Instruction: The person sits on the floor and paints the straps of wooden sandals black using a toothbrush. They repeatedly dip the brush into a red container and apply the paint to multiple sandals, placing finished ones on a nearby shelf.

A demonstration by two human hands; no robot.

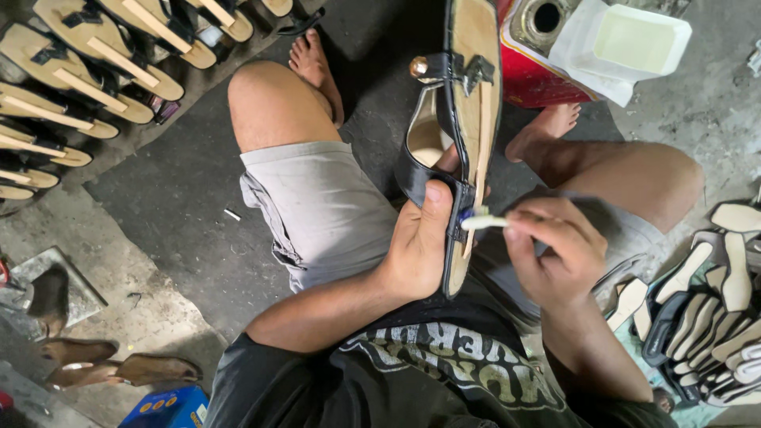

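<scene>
The left hand (420,250) grips a black-strapped sandal (464,119) edge-up above the lap, thumb pressed on its strap. Just right of the sandal, the right hand (555,250) pinches a small white brush (482,223), its tip touching the tan insole. Beyond the sandal stands a red can (533,78).

Sandal (464,119) between knees, tin (547,55) beyond, perhaps soles (713,317) rightward.
</scene>
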